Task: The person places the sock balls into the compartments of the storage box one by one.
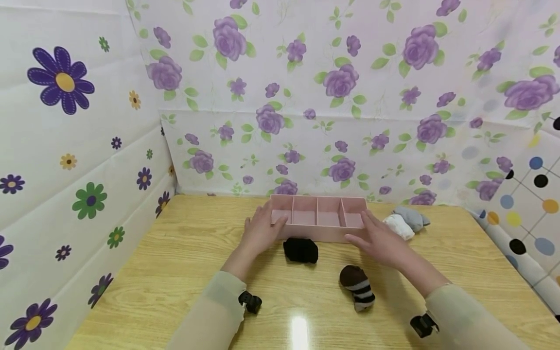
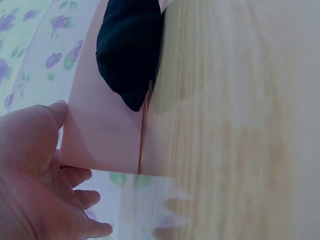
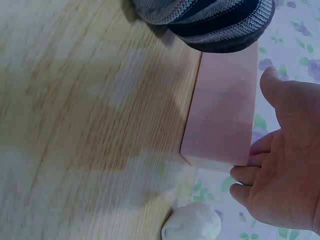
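A pale pink box with several open compartments in a row stands toward the back of the table. My left hand rests at its left end, the thumb near the front rim and the other fingers beside the end wall. At the opposite end, my right hand touches the box with fairly straight fingers, its thumb held apart. A black rolled sock bundle lies just in front of the box. Nearer to me is a striped brown, black and grey sock bundle. No bundle is in either hand.
Right of the box, beyond my right hand, a white sock bundle lies against a grey one. The wooden table meets flower-patterned cloth at the back and left. Small black devices are strapped at both wrists.
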Demonstrator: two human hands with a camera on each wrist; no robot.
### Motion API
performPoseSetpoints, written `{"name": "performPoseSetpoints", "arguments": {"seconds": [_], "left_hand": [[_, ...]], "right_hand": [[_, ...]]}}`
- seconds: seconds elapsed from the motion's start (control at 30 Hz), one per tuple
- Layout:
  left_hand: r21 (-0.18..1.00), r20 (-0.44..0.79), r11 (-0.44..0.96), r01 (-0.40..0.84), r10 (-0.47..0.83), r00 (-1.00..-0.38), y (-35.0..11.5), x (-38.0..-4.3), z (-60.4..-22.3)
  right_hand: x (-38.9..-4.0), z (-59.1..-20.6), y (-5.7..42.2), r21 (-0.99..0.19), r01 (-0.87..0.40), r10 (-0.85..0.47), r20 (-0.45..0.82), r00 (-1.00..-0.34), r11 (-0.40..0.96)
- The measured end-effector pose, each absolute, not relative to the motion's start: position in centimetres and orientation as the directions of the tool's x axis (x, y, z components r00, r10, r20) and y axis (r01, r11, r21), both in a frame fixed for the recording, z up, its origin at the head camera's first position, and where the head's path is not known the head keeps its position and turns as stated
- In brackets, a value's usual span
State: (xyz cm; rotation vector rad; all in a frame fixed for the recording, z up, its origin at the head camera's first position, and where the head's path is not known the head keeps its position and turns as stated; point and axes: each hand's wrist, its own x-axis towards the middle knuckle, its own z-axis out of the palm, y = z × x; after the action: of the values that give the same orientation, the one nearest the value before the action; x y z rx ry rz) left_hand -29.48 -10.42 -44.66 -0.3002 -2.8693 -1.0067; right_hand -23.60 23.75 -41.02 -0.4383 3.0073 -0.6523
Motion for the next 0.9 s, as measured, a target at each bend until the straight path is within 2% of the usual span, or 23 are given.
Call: {"name": "performPoseSetpoints", "arguments": {"seconds": [0.5, 0.7, 0.9], "left_hand": [[0.614, 0.165, 0.748, 0.251, 0.189, -0.968, -12.0, -29.5, -44.7], [0.678, 0.189, 0.674, 0.293, 0.225, -0.956, -12.7, -29.8, -45.1], [0.743, 0.141, 0.614, 0.266, 0.245, -0.959, -13.5, -30.1, -45.4]], "right_hand": [[-24.0, -40.9, 22.5, -0.451, -0.286, -0.314, 0.014, -0.949, 0.845], [-24.0, -41.0, 22.3, -0.451, -0.289, -0.315, 0.018, -0.949, 0.844], [-24.1, -41.2, 22.5, -0.486, -0.309, -0.337, 0.031, -0.941, 0.817]]}}
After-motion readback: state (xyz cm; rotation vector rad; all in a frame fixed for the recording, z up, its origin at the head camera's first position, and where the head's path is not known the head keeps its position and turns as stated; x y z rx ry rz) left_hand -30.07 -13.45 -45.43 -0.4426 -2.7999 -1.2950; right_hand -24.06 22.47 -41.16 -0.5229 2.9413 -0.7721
